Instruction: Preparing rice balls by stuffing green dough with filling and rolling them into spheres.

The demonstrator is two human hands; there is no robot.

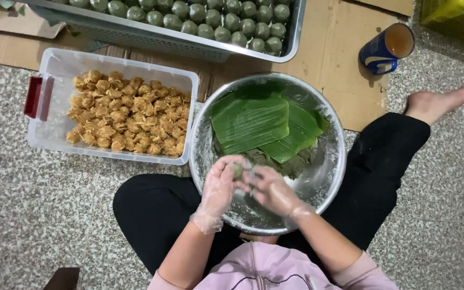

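Home food-prep spot: speckled floor [38,215], cardboard [339,59], tray of dumplings [291,40].

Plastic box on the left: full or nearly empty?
Roughly full. The plastic box holds golden-brown balls packed across most of its floor, with only a bare strip at the handle end.
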